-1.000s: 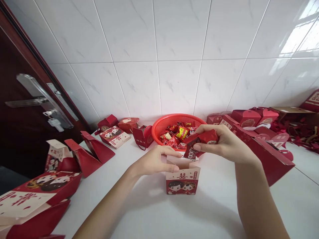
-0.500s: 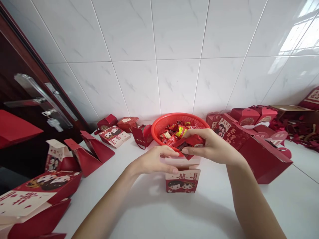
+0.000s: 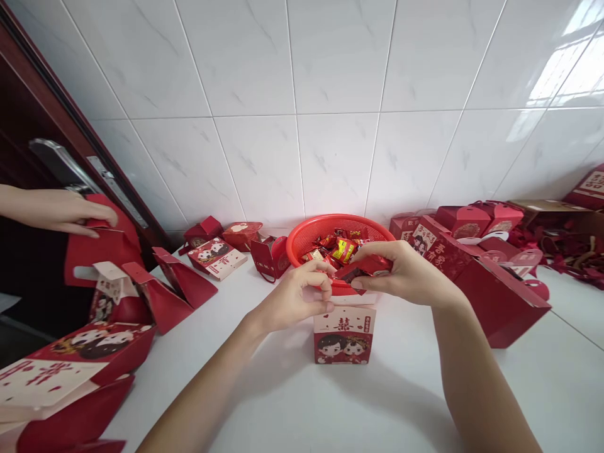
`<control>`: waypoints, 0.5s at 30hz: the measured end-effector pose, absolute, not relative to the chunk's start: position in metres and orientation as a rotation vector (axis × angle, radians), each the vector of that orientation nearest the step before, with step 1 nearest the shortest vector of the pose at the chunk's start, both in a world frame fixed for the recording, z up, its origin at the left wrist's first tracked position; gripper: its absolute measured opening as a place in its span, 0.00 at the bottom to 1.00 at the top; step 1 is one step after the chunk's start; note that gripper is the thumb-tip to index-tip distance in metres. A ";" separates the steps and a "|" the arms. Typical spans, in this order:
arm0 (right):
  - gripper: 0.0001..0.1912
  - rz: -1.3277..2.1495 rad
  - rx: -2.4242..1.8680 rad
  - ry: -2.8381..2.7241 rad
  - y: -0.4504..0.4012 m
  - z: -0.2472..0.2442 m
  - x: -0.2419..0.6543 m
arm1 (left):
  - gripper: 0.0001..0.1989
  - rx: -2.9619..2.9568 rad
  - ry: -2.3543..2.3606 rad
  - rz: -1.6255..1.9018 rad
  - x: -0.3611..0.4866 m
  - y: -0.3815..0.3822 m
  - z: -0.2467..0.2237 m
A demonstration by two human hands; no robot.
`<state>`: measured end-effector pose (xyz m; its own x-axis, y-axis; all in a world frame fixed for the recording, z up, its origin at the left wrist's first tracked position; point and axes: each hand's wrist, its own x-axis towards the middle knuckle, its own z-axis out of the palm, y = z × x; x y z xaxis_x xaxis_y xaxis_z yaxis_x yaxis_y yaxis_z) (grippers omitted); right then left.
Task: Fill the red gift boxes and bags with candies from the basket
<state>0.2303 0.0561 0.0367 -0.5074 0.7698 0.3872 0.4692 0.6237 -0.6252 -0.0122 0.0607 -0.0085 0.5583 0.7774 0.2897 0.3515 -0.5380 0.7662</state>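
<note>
My right hand (image 3: 406,274) is closed around several red-wrapped candies (image 3: 375,265), over the front rim of a red plastic basket (image 3: 295,236). More wrapped candies (image 3: 343,250) lie inside the basket. Just left of the held candies is my left hand (image 3: 295,296), thumb and fingers curled towards each other with a gap between them and nothing in it. Below both hands a small red and cream box (image 3: 344,346) with two cartoon figures stands upright on the white table; its top is partly hidden by my hands.
Another person's hand (image 3: 70,211) grips a red box (image 3: 101,251) at the left, by the door. Red boxes (image 3: 75,358) crowd the left side. A large red box (image 3: 503,302) and smaller ones stand at the right. A tiled wall (image 3: 335,157) rises behind the basket.
The other person's hand has come into view at the left with the red box. My left hand's fingers have curled in and lifted slightly off the box. My right hand has barely moved.
</note>
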 end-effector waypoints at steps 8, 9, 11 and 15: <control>0.07 0.585 -0.929 -2.219 0.054 0.039 0.232 | 0.11 2.040 0.897 0.825 -0.005 0.057 -0.016; 0.07 0.589 -0.922 -2.223 0.054 0.039 0.232 | 0.11 2.007 0.911 0.829 -0.004 0.057 -0.017; 0.07 0.599 -0.912 -2.221 0.054 0.038 0.231 | 0.09 1.945 0.955 0.825 -0.002 0.058 -0.018; 0.06 0.612 -0.908 -2.196 0.056 0.038 0.228 | 0.15 1.807 1.002 0.736 -0.005 0.062 -0.016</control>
<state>0.2278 0.0563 0.0376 -0.5299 0.7452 0.4047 0.4286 0.6472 -0.6304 -0.0054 0.0617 -0.0156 0.4916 0.8683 0.0664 0.3236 -0.2529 0.9118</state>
